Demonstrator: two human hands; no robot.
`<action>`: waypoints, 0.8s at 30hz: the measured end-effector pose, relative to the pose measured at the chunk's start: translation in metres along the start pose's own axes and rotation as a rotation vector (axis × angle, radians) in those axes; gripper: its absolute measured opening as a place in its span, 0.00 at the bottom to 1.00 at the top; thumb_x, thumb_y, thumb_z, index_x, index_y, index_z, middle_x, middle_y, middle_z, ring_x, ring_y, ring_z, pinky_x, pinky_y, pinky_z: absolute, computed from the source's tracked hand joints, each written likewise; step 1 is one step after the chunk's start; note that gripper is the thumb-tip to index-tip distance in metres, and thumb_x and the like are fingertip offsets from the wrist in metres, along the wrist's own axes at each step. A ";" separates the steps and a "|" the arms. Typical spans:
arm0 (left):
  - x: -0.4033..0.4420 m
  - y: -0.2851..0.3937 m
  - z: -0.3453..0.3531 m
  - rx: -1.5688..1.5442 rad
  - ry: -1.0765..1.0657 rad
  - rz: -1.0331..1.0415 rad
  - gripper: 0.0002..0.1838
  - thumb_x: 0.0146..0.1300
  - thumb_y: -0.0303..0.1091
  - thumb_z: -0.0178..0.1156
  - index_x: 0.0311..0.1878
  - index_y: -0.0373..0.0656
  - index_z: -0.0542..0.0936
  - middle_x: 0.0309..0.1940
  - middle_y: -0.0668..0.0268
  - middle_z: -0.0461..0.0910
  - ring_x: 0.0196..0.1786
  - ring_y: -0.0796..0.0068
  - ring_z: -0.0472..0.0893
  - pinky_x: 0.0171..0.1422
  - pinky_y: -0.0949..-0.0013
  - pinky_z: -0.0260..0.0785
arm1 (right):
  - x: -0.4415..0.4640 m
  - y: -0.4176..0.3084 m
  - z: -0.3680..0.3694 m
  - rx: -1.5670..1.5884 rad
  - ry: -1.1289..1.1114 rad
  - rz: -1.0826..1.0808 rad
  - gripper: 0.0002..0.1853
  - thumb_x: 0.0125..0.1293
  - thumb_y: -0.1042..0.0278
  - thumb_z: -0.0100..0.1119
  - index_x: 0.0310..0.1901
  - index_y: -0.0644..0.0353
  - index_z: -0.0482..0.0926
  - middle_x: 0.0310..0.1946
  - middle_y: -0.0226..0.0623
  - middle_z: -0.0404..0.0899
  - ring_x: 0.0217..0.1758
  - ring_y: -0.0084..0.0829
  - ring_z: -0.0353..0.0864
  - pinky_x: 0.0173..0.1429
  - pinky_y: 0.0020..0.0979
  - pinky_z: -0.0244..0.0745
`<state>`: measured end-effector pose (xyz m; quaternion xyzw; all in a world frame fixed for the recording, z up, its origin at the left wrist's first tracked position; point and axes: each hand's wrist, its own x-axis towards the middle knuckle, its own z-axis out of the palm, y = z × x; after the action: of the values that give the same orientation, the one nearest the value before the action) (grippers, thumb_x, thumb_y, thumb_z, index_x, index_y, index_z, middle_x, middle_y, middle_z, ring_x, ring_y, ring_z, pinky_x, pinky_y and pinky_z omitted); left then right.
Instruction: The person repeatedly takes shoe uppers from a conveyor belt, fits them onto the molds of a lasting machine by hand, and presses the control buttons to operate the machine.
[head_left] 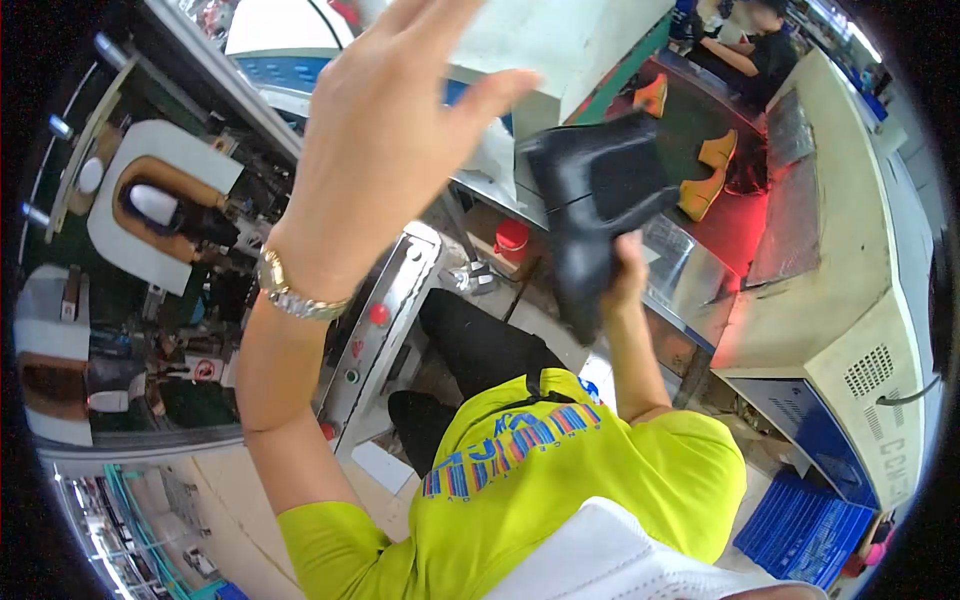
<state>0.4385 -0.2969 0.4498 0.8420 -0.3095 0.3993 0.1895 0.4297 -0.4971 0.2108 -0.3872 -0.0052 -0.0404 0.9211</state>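
A black boot (590, 200) is held up in front of the body, its outline slightly blurred. Fingers of my right hand (627, 275) are wrapped round its lower side, partly hidden behind it. My left hand (400, 110) is raised at the upper middle, thumb apart from the fingers, with nothing in it and a gold and silver watch (295, 290) on the wrist. The thumb points towards the boot without touching it.
Orange shoe pieces (703, 190) lie on a red-lit conveyor (690, 130) beside a cream machine (850, 270). At the left is a machine with shoe moulds (150, 210); its control panel (380, 320) has red buttons. Blue crates (805, 525) stand lower right. Another person (765, 55) is at the top right.
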 end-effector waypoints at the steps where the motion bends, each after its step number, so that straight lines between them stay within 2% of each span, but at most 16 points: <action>1: -0.009 -0.012 0.004 -0.076 0.039 -0.075 0.21 0.56 0.31 0.60 0.55 0.43 0.73 0.35 0.57 0.81 0.36 0.64 0.81 0.42 0.67 0.71 | 0.019 -0.007 -0.027 0.050 0.056 -0.004 0.34 0.54 0.54 0.57 0.61 0.59 0.60 0.50 0.40 0.72 0.50 0.38 0.76 0.57 0.37 0.72; 2: -0.019 -0.022 0.007 -0.149 0.076 -0.150 0.20 0.56 0.26 0.60 0.54 0.46 0.74 0.38 0.57 0.81 0.39 0.68 0.82 0.43 0.70 0.71 | 0.040 -0.015 -0.052 0.102 0.109 -0.008 0.30 0.58 0.54 0.54 0.59 0.62 0.63 0.47 0.40 0.75 0.46 0.38 0.78 0.55 0.36 0.73; 4: -0.045 -0.038 0.010 -0.310 0.016 -0.371 0.24 0.59 0.24 0.58 0.60 0.43 0.69 0.41 0.59 0.81 0.43 0.75 0.81 0.48 0.73 0.71 | 0.084 -0.041 -0.070 0.155 0.103 -0.040 0.24 0.63 0.54 0.51 0.54 0.64 0.69 0.43 0.40 0.77 0.43 0.37 0.79 0.53 0.36 0.74; 6: -0.068 -0.049 0.013 -0.357 -0.049 -0.549 0.24 0.61 0.26 0.57 0.61 0.40 0.67 0.43 0.59 0.81 0.44 0.77 0.79 0.49 0.75 0.70 | 0.175 -0.035 -0.121 -0.030 0.228 -0.221 0.21 0.61 0.57 0.55 0.50 0.63 0.70 0.43 0.40 0.77 0.44 0.36 0.79 0.51 0.36 0.74; 8: -0.088 -0.056 0.015 -0.397 -0.092 -0.683 0.24 0.61 0.26 0.57 0.61 0.38 0.67 0.44 0.59 0.80 0.44 0.78 0.78 0.50 0.76 0.70 | 0.293 -0.018 -0.180 -0.162 0.270 -0.231 0.20 0.59 0.59 0.60 0.49 0.61 0.71 0.44 0.41 0.76 0.42 0.40 0.79 0.47 0.42 0.75; 10: -0.112 -0.058 0.019 -0.439 -0.128 -0.789 0.24 0.62 0.26 0.57 0.61 0.37 0.67 0.43 0.59 0.81 0.45 0.79 0.78 0.50 0.77 0.69 | 0.375 0.033 -0.242 -0.076 0.638 0.230 0.22 0.54 0.64 0.65 0.48 0.64 0.72 0.45 0.40 0.75 0.37 0.33 0.78 0.39 0.34 0.76; 12: -0.138 -0.059 0.013 -0.414 -0.167 -0.866 0.23 0.61 0.26 0.56 0.60 0.36 0.67 0.42 0.59 0.81 0.43 0.78 0.79 0.49 0.77 0.70 | 0.413 0.098 -0.299 -0.414 0.698 0.434 0.18 0.52 0.65 0.67 0.43 0.63 0.77 0.41 0.39 0.76 0.34 0.33 0.78 0.34 0.35 0.75; 13: -0.158 -0.058 0.005 -0.401 -0.197 -0.908 0.22 0.61 0.25 0.56 0.60 0.35 0.67 0.41 0.59 0.81 0.42 0.78 0.79 0.49 0.77 0.70 | 0.401 0.122 -0.304 -0.318 0.586 0.309 0.17 0.50 0.66 0.67 0.42 0.63 0.79 0.40 0.39 0.77 0.34 0.34 0.78 0.34 0.35 0.76; 14: -0.190 -0.058 -0.006 -0.387 -0.203 -1.049 0.21 0.61 0.24 0.56 0.58 0.34 0.69 0.38 0.59 0.82 0.39 0.79 0.80 0.46 0.77 0.70 | 0.389 0.144 -0.296 -0.224 0.466 0.177 0.15 0.49 0.68 0.67 0.40 0.63 0.81 0.39 0.39 0.78 0.34 0.35 0.78 0.34 0.36 0.76; 15: -0.221 -0.059 -0.014 -0.371 -0.190 -1.197 0.20 0.60 0.23 0.56 0.56 0.34 0.71 0.35 0.60 0.82 0.35 0.79 0.80 0.44 0.78 0.70 | 0.385 0.163 -0.278 -0.191 0.464 0.158 0.15 0.49 0.69 0.66 0.40 0.63 0.80 0.39 0.39 0.78 0.34 0.35 0.77 0.34 0.35 0.76; 17: -0.241 -0.049 -0.027 -0.381 -0.150 -1.362 0.17 0.59 0.24 0.57 0.53 0.31 0.73 0.33 0.59 0.82 0.35 0.78 0.81 0.43 0.78 0.71 | 0.361 0.202 -0.266 -0.238 0.665 0.235 0.15 0.49 0.72 0.62 0.42 0.63 0.79 0.39 0.40 0.78 0.33 0.35 0.77 0.34 0.35 0.75; 19: -0.269 -0.047 -0.034 -0.406 -0.084 -1.420 0.16 0.59 0.24 0.58 0.51 0.32 0.74 0.33 0.59 0.82 0.35 0.77 0.81 0.43 0.77 0.73 | 0.339 0.232 -0.256 -0.302 0.835 0.282 0.16 0.49 0.74 0.58 0.43 0.63 0.77 0.39 0.41 0.78 0.32 0.35 0.77 0.34 0.35 0.74; 22: -0.287 -0.043 -0.035 -0.447 0.085 -1.468 0.11 0.61 0.25 0.57 0.46 0.33 0.76 0.33 0.59 0.82 0.35 0.75 0.81 0.44 0.75 0.74 | 0.304 0.255 -0.247 -0.443 1.001 0.225 0.18 0.48 0.78 0.53 0.44 0.63 0.75 0.38 0.43 0.78 0.31 0.34 0.77 0.34 0.34 0.73; 23: -0.290 -0.042 -0.033 -0.441 0.140 -1.458 0.09 0.62 0.25 0.56 0.45 0.33 0.76 0.33 0.59 0.82 0.35 0.75 0.81 0.44 0.74 0.75 | 0.287 0.249 -0.236 -0.446 0.933 0.256 0.23 0.47 0.78 0.52 0.50 0.63 0.70 0.41 0.44 0.77 0.36 0.35 0.76 0.38 0.34 0.72; 24: -0.291 -0.042 -0.031 -0.434 0.198 -1.447 0.08 0.62 0.26 0.56 0.43 0.33 0.76 0.33 0.59 0.81 0.35 0.74 0.81 0.44 0.74 0.75 | 0.266 0.237 -0.224 -0.602 0.853 0.205 0.23 0.47 0.78 0.53 0.50 0.63 0.69 0.41 0.42 0.76 0.37 0.34 0.75 0.39 0.33 0.72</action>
<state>0.3068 -0.1410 0.2357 0.7390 0.2666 0.1795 0.5921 0.7082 -0.5105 -0.1041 -0.5823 0.4193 -0.1039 0.6887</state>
